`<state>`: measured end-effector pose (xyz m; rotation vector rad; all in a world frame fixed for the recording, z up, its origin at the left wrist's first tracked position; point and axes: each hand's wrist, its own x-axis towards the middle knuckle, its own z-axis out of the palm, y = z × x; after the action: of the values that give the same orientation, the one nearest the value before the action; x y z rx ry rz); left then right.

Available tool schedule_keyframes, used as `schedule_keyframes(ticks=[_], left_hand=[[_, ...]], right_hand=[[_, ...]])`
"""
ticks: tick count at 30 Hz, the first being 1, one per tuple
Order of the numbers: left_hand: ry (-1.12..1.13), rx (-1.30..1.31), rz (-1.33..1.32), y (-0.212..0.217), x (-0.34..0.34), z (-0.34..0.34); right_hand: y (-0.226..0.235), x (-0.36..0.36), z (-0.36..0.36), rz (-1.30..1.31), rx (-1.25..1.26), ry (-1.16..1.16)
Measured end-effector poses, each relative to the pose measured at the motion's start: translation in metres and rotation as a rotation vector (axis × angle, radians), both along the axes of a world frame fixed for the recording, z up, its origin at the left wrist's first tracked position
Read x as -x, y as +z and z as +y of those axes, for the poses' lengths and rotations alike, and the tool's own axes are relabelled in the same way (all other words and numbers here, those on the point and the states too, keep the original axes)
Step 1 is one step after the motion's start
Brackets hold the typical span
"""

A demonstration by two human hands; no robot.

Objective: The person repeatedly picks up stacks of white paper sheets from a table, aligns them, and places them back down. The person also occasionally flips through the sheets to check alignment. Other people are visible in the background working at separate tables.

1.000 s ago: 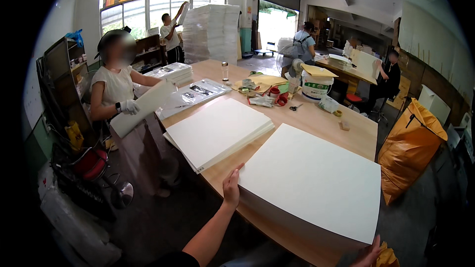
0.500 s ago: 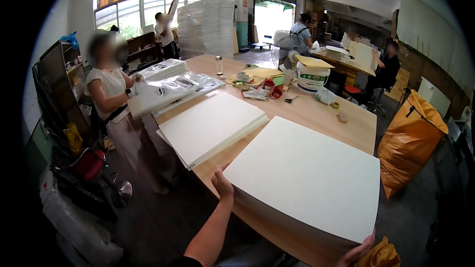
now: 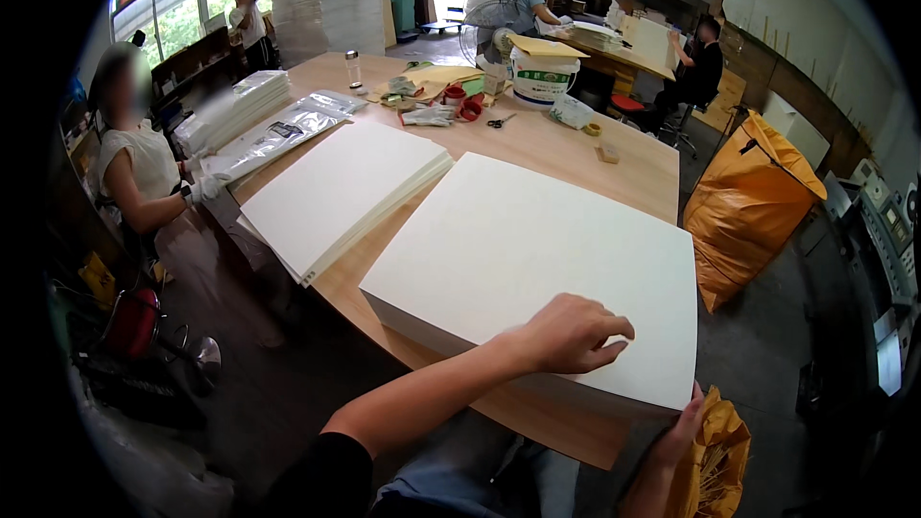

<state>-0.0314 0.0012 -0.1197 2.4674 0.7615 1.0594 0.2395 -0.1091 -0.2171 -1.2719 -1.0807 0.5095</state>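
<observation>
Moved: left hand (image 3: 568, 334) from stack (image 3: 537, 259) edge onto its top, fingers spread flat.
Right hand (image 3: 683, 427): fingers curled at near-right corner.
Room: worktop (image 3: 556, 149) bare beyond stack.

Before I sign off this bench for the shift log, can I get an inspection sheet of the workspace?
Surface: long wooden table, bare wood between the stacks.
Job's things: near stack of white sheets; second white stack beside it.
Clutter: white bucket, scissors, gloves, tape rolls, clear bags at the far end.
Hands: left hand flat on the near stack's top; right hand at its near right corner, grip unclear.
Cables: nothing seen.
Surroundings: orange sack on the floor, seated co-worker at left, others behind.
</observation>
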Motion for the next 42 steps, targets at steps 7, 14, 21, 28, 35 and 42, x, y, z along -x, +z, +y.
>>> schedule_keyframes(ticks=[7, 14, 21, 28, 35, 42], left_hand=[[-0.081, 0.229, -0.005, -0.005, -0.006, 0.000], [-0.080, 0.070, -0.155, -0.010, -0.002, 0.000], [-0.124, 0.101, -0.152, -0.009, 0.000, 0.002], [-0.206, 0.127, -0.053, 0.004, 0.006, 0.002], [-0.218, 0.277, -0.104, -0.002, 0.004, 0.006], [-0.162, 0.472, -0.168, 0.003, 0.004, -0.001]], right_hand=[[0.084, -0.024, -0.022, -0.530, 0.579, 0.030], [0.124, 0.042, 0.009, -0.565, 0.173, -0.163], [0.121, 0.039, 0.017, -0.013, 0.036, 0.070], [0.136, 0.041, 0.027, 0.523, 0.099, 0.148], [0.136, 0.035, 0.031, 0.472, 0.104, 0.193], [0.137, 0.041, 0.030, 0.299, 0.092, 0.113]])
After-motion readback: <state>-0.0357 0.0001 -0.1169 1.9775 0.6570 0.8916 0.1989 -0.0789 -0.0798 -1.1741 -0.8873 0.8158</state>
